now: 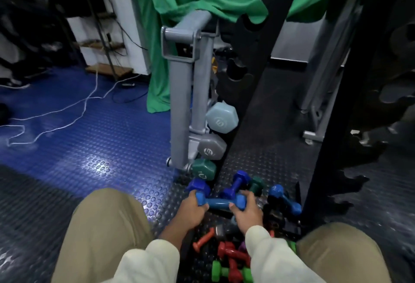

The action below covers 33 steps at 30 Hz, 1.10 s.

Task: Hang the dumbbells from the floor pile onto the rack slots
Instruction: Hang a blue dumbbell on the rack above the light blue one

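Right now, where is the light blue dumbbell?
Low centre of the head view: the light blue dumbbell lies crosswise, left hand and right hand gripping its ends, just before the floor pile.

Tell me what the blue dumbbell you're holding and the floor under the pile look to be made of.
The blue dumbbell, gripped at each end by the left hand and the right hand, looks vinyl- or neoprene-coated over a heavy core: smooth, uniform colour, soft sheen. The core itself is hidden. The floor looks like studded rubber matting: raised round dots and a dull gloss where the light hits.
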{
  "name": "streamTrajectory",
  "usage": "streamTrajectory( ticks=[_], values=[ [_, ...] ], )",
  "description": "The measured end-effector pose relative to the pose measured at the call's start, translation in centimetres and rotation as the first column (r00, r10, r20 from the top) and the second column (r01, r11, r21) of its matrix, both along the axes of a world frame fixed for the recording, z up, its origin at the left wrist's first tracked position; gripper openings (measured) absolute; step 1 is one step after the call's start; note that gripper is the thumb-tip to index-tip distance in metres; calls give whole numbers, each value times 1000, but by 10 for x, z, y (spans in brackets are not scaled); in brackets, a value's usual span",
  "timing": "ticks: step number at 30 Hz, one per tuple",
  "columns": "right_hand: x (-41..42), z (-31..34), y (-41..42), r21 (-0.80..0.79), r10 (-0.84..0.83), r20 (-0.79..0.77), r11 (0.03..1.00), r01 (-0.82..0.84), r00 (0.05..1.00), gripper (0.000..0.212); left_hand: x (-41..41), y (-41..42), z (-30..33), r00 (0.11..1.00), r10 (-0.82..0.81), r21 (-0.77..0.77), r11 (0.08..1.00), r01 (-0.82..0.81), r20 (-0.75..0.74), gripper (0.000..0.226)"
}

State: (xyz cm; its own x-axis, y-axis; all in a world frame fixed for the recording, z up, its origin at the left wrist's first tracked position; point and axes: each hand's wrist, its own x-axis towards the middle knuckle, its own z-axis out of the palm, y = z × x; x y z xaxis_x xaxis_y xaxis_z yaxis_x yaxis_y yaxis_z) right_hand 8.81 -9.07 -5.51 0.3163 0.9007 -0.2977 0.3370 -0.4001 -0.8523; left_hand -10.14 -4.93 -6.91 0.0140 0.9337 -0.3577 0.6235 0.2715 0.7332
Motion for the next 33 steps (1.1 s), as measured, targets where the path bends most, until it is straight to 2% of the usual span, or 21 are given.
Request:
streamTrajectory(
  ticks=[2,5,10,14,20,23,27,30,33],
  values=[
    [-13,8,3,37,20,-57,999,-18,998,42,-16,4,4,998,62,8,998,-62,18,56],
    [-31,16,9,85,61,-165,995,-47,984,47,-36,6,19,982,158,35,986,-162,106,34],
    [-53,33,15,149,81,-319,988,-35,944,55,-61,11,41,955,249,107,958,-267,158,43],
    [-58,55,16,220,90,-388,976,-3,917,60,-67,17,65,948,229,190,943,-272,221,48],
    [-59,95,12,369,93,-311,929,30,946,64,-71,28,111,923,127,244,943,-226,364,57],
    [-68,120,7,478,100,-233,878,24,967,62,-81,33,142,851,84,239,941,-239,519,56],
    [-80,170,4,579,178,-123,812,-75,976,67,-93,38,179,763,14,291,920,-264,646,54],
    [-79,205,9,653,227,-91,749,-114,970,67,-96,43,207,755,-33,370,885,-281,655,54],
    [-71,236,21,710,203,-42,695,-114,978,69,-95,53,236,787,-83,464,843,-272,612,55]
  ],
)
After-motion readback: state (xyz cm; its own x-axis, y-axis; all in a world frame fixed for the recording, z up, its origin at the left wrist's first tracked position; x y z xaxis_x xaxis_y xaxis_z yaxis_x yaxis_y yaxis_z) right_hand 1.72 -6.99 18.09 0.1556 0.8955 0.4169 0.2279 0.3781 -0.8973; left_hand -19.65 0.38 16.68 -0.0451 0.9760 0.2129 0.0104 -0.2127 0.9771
